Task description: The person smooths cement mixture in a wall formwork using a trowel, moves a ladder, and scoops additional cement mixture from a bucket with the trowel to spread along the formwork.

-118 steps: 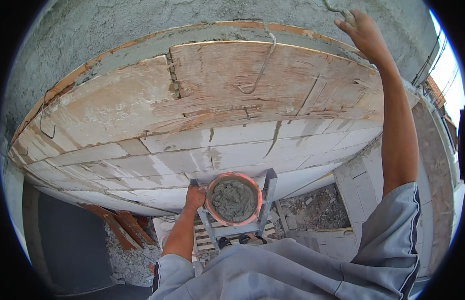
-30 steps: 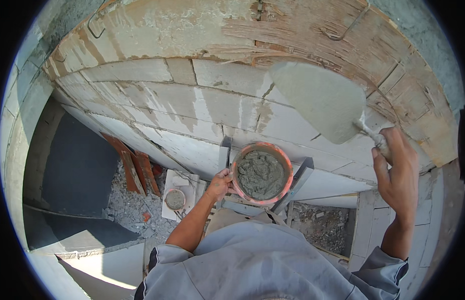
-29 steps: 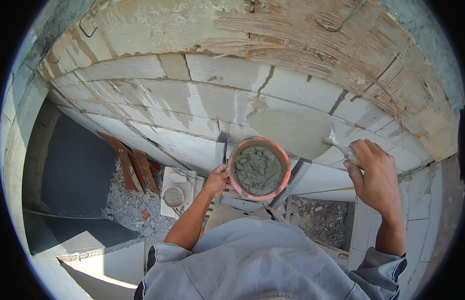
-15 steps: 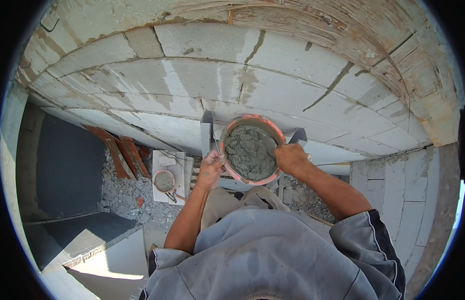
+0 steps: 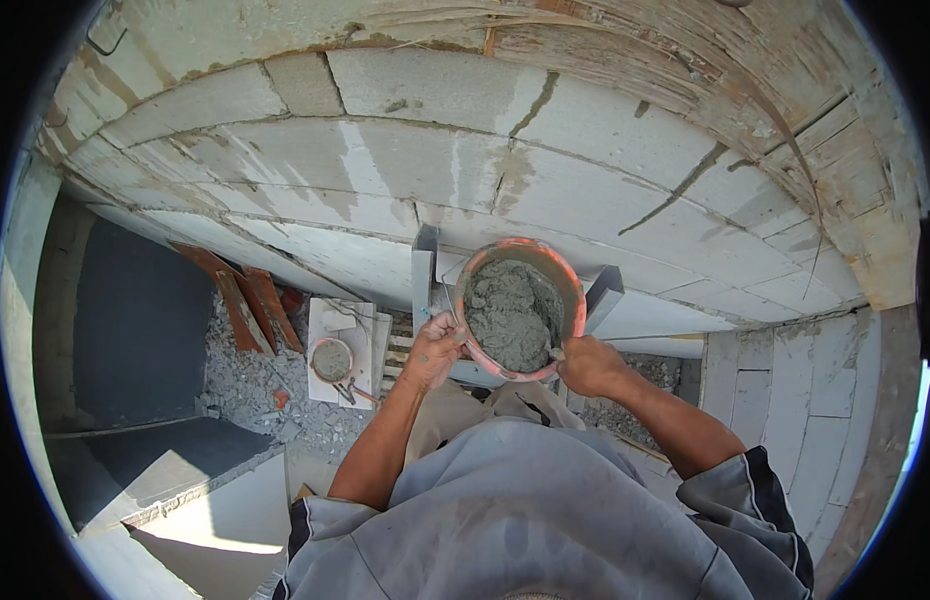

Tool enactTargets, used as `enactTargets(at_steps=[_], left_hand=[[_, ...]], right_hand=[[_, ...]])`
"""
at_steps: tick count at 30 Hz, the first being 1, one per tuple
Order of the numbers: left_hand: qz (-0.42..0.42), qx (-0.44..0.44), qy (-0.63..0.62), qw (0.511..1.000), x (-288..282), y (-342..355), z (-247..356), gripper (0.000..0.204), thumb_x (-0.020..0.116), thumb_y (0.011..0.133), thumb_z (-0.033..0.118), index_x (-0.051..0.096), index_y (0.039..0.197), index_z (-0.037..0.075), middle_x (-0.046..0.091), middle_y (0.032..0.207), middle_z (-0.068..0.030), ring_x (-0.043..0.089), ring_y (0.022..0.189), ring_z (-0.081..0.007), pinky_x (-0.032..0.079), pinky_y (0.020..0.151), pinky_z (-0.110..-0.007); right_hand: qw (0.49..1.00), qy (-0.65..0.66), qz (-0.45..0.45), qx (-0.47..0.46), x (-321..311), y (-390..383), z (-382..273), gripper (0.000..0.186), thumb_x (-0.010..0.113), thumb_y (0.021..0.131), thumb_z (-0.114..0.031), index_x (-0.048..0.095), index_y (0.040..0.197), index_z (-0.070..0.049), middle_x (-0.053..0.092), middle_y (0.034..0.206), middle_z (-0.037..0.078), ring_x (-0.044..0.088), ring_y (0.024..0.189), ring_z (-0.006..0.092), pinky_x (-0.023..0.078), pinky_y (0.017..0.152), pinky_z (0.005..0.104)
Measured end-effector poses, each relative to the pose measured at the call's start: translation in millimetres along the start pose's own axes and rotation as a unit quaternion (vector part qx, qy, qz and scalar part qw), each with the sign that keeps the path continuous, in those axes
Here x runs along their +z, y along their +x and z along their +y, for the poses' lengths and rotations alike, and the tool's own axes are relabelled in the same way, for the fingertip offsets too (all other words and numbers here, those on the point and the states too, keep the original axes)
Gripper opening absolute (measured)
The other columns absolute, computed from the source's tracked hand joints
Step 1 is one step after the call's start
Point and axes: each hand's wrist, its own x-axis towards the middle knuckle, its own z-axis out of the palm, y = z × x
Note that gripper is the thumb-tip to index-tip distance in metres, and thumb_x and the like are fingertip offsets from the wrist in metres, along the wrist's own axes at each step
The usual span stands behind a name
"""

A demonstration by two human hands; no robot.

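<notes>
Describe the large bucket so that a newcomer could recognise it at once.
Start at the pale block wall and look down to the two grey metal uprights. Between them is the round bucket, orange-rimmed and holding rough grey mortar. It looks far larger than the small round container on the white board to its left.

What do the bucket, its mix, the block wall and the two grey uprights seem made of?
Bucket: probably plastic; scuffed orange rim, grey-smeared inside.
Mix: likely wet cement mortar; dull grey, lumpy, clinging.
Wall: perhaps aerated concrete; pale, matt blocks with visible joints and darker streaks.
Uprights: likely metal; flat grey faces, crisp edges, though whether bare or painted is unclear.
</notes>
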Motion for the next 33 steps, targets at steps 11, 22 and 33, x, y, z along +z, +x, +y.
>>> enactTargets(at_steps=[11,22,33], left_hand=[[0.005,0.012,-0.018,1.000,-17.7,6.7,0.2,0.012,0.070,0.096,0.016,0.058,0.093,0.013,0.066,0.092,-0.0001,0.061,0.081,-0.0127,0.047,0.074,-0.031],[0.063,0.006,0.015,0.998,-37.1,12.5,13.1,0.014,0.068,0.098,0.022,0.058,0.097,0.012,0.066,0.088,-0.0007,0.062,0.077,-0.0142,0.050,0.073,-0.030],[0.064,-0.019,0.050,0.997,-22.2,6.0,13.6,0.015,0.062,0.102,0.022,0.058,0.101,0.008,0.064,0.091,-0.0025,0.064,0.079,-0.0146,0.054,0.074,-0.032]], right_hand=[[0.990,0.097,0.076,-0.073,53.9,2.6,22.9,0.038,0.063,0.092,-0.028,0.065,0.104,0.008,0.070,0.097,0.027,0.067,0.100,0.0457,0.052,0.091,0.0508],[0.989,0.082,0.107,-0.069,-1.0,-24.1,26.4,0.043,0.071,0.084,-0.025,0.063,0.118,0.000,0.071,0.095,0.027,0.067,0.096,0.0464,0.053,0.086,0.0531],[0.974,-0.153,-0.006,-0.167,-210.6,-162.3,-60.2,0.039,0.068,0.091,-0.035,0.067,0.110,-0.001,0.070,0.088,0.025,0.067,0.091,0.0429,0.051,0.082,0.0501]])
